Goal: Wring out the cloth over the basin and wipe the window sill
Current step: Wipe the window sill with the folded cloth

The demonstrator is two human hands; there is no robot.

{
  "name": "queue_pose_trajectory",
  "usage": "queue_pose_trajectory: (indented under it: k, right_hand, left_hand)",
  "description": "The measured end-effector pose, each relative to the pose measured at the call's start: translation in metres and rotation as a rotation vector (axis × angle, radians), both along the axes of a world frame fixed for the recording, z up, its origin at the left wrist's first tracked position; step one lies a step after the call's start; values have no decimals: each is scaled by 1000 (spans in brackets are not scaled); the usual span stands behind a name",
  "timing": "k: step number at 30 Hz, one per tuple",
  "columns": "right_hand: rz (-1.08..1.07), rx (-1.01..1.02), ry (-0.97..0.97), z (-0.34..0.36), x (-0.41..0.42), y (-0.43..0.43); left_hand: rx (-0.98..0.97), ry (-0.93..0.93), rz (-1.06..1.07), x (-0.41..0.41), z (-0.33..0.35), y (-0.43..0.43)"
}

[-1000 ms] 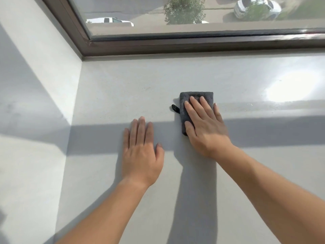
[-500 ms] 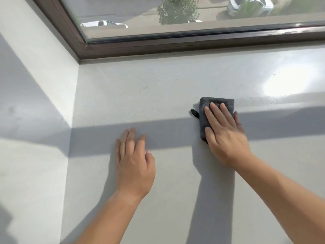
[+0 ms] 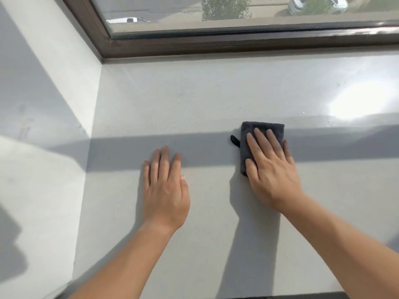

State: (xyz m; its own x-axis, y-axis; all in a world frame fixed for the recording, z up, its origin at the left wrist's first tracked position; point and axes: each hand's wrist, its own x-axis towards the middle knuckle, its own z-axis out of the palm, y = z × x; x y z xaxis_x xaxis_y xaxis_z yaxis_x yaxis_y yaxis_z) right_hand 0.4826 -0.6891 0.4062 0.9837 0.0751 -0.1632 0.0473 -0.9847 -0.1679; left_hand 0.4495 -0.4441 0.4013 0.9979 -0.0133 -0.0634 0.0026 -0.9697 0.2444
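Note:
A folded dark grey cloth (image 3: 248, 134) with a small black loop lies flat on the pale window sill (image 3: 194, 100). My right hand (image 3: 272, 169) presses down on it, palm flat, fingers spread over most of the cloth. My left hand (image 3: 165, 188) rests flat on the bare sill to the left of the cloth, fingers together, holding nothing. No basin is in view.
A dark brown window frame (image 3: 237, 44) runs along the back of the sill. A white side wall (image 3: 47, 104) bounds the sill on the left. The sill's front edge (image 3: 280, 295) shows at the bottom. A bright glare patch (image 3: 358, 102) lies at the right.
My right hand slid the cloth to the right along the sill, away from the left hand. My left hand stayed flat in about the same spot.

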Motion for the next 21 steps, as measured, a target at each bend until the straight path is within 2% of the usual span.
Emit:
queue_pose_trajectory:
  k: [3, 4, 6, 8, 9, 12, 15, 18, 21]
  right_hand:
    - [-208, 7, -26, 0, 5, 26]
    - [-170, 29, -43, 0, 3, 48]
    - [49, 77, -76, -1, -7, 89]
    - [224, 99, -64, -4, -16, 99]
    - [245, 97, -61, -5, -17, 90]
    - [127, 43, -57, -9, -25, 36]
    - [-61, 13, -2, -4, -35, -9]
    - [-144, 7, -10, 0, -35, 22]
    - [116, 75, -43, -5, -36, 92]
  left_hand:
    - [11, -12, 1, 3, -3, 4]
    - [1, -18, -4, 3, -4, 6]
    - [-29, -49, -7, 4, -7, 9]
    - [-86, -71, 17, 4, -8, 12]
    - [-122, -75, 28, 3, -7, 13]
    - [-184, -74, 48, -4, -3, 17]
    - [-150, -67, 87, -25, 2, 22]
    - [-46, -18, 98, -41, -1, 25]
    - [-14, -33, 103, -42, -8, 30]
